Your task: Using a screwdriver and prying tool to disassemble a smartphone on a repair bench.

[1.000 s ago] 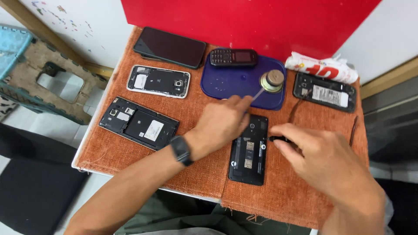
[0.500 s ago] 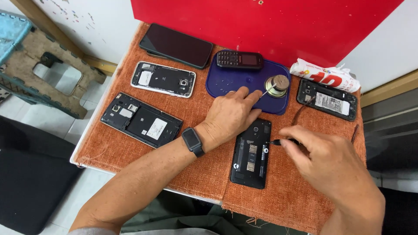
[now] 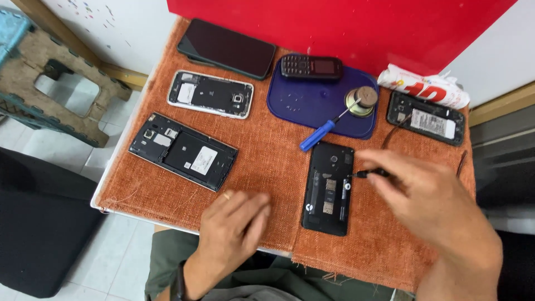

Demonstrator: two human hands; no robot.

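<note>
Pulled back toward the body is the left hand [image 3: 231, 223]; half a second ago it was reaching up to the small round tin [image 3: 361, 101] on the blue mat [image 3: 304, 100]. It is now laid flat on the orange cloth [image 3: 267, 156] of the bench, fingers loosely together, with nothing held. A blue-handled screwdriver [image 3: 326, 127] has been left lying with its tip up by the tin and its handle over the mat's edge, so it seems to have been put down for now.

The right hand [image 3: 429, 200] has stayed just right of the open black phone [image 3: 329, 187]. Its fingers are pinched on a small dark tool [image 3: 370, 174], whose tip is pointed at the phone's right edge. The work looks to be carried on there.

Other things are seen around: a black phone with its back off [image 3: 183, 150], a white-framed phone [image 3: 210, 93], a dark smartphone [image 3: 227, 48], a small keypad phone [image 3: 311, 67], one more opened phone [image 3: 428, 117], and a white packet [image 3: 424, 86].
</note>
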